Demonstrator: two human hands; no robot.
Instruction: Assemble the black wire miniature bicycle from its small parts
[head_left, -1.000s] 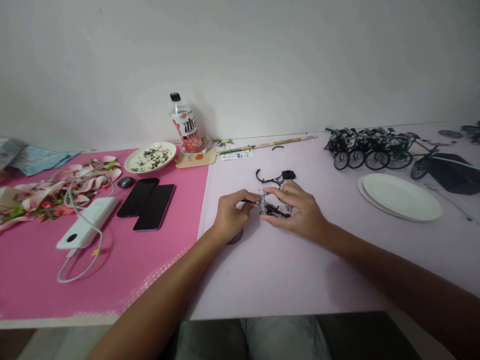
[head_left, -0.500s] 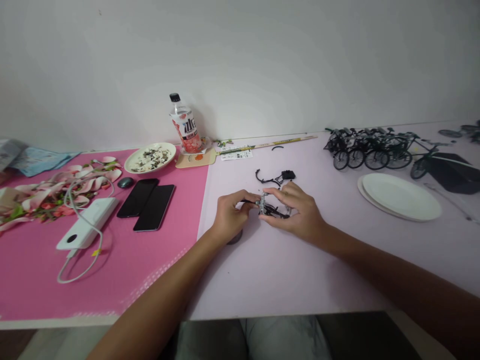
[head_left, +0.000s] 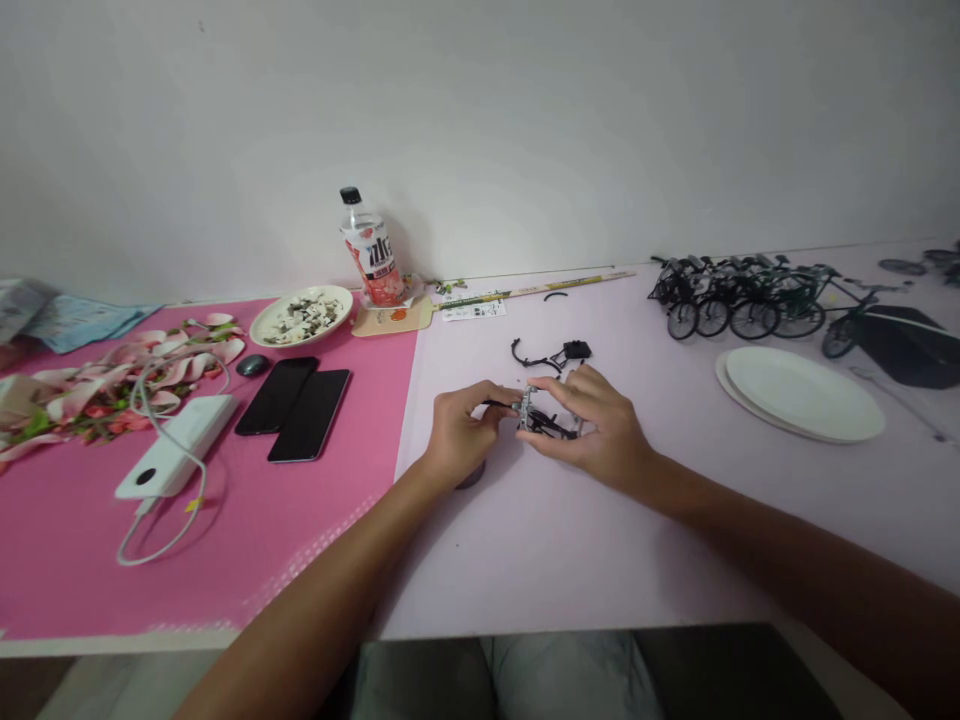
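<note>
Between my two hands is a model bicycle (head_left: 551, 424) with black and silver-grey parts, held low over the pale table. My left hand (head_left: 466, 425) is closed, thumb and fingers pinching its left end; a dark round piece (head_left: 471, 476), perhaps a wheel, shows below that hand. My right hand (head_left: 596, 418) grips the silver part between thumb and forefinger, the rest of its fingers curled behind. Much of the bicycle is hidden by the fingers. Just beyond my hands lie thin black bicycle parts (head_left: 551, 357), one with a small black basket-like block (head_left: 577, 350).
Several model bicycles (head_left: 742, 295) stand at the back right, near stacked white plates (head_left: 806, 395). On the left pink surface are two phones (head_left: 309, 415), a white power bank (head_left: 176, 447) with cable, a bowl (head_left: 266, 336) and artificial flowers (head_left: 112, 390). A bottle (head_left: 373, 260) stands by the wall.
Almost nothing differs. Both hands keep their hold on the model bicycle in the same place, and the whole view has shifted very slightly.
</note>
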